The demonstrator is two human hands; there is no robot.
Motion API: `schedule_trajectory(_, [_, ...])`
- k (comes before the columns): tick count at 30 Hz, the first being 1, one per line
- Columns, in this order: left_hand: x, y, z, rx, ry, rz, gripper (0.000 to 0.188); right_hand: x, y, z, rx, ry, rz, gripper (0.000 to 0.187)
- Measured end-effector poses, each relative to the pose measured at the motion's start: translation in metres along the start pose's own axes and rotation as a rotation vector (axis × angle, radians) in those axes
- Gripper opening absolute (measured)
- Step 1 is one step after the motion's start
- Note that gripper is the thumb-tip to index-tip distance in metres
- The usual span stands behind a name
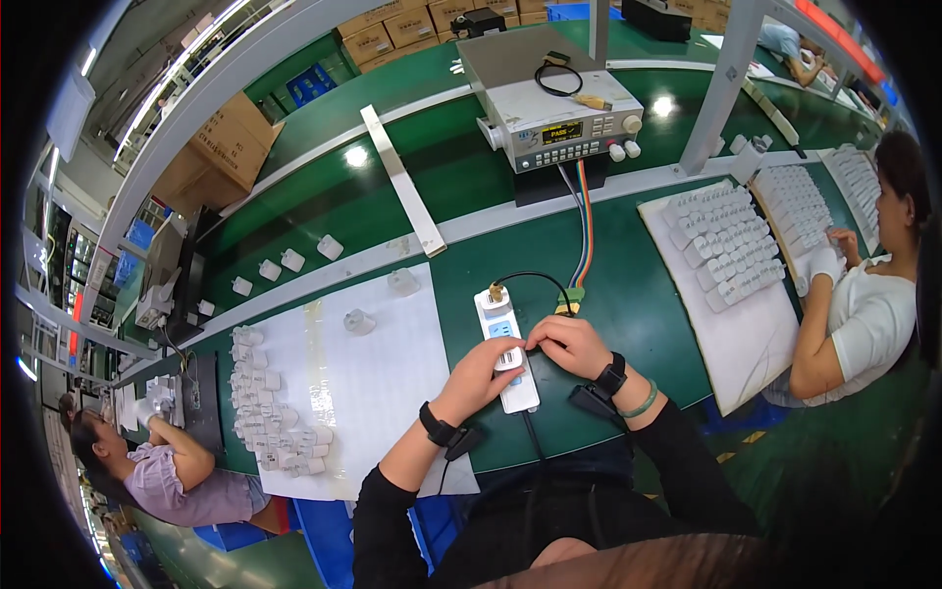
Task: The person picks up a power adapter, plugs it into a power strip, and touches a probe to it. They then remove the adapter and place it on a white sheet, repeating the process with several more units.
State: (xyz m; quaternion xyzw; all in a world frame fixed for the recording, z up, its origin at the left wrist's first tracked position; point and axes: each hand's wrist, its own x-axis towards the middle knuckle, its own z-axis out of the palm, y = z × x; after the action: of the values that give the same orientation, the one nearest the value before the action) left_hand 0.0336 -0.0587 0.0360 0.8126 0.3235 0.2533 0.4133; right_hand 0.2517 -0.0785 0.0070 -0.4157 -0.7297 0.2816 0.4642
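A white power strip lies on the green bench in front of me. My left hand has its thumb and fingers round a white charger at the strip's middle. Just to the right, my right hand is closed, its fingertips pinched together near that charger; anything between them is hidden. Another white charger sits at the strip's far end with a gold-coloured plug in it. From this plug a black cable arches over to a small green circuit board beside my right hand.
A grey test instrument stands beyond the strip, with rainbow ribbon wires running down. White chargers crowd the white sheet at left; more rows fill a board at right. Co-workers sit on both sides.
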Motion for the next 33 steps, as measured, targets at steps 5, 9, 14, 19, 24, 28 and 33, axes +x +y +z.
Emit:
schedule_trajectory(5, [0.001, -0.017, 0.008, 0.276, 0.069, 0.137, 0.044, 0.002, -0.007, 0.001, 0.096, 0.011, 0.080, 0.014])
schedule_trajectory(9, [0.001, -0.023, -0.001, 0.186, 0.036, 0.201, 0.046, 0.009, -0.024, 0.003, 0.257, 0.033, 0.299, 0.016])
schedule_trajectory(14, [0.012, -0.052, -0.023, -0.539, 0.282, -0.055, 0.051, 0.045, -0.036, 0.005, 0.277, 0.060, 0.319, 0.020])
schedule_trajectory(19, [0.047, -0.049, -0.017, -0.295, 0.198, 0.001, 0.054, 0.067, -0.009, 0.015, -0.097, 0.117, -0.058, 0.018])
schedule_trajectory(24, [0.043, -0.067, -0.009, -0.244, 0.212, -0.177, 0.050, 0.080, -0.019, 0.018, -0.016, 0.139, -0.105, 0.015])
schedule_trajectory(28, [0.045, -0.061, -0.009, -0.238, 0.222, -0.166, 0.042, 0.095, -0.073, -0.012, 0.267, 0.313, -0.051, 0.012])
schedule_trajectory(33, [0.051, -0.059, -0.015, -0.294, 0.170, -0.140, 0.043, 0.051, -0.073, -0.009, 0.065, 0.197, -0.029, 0.012])
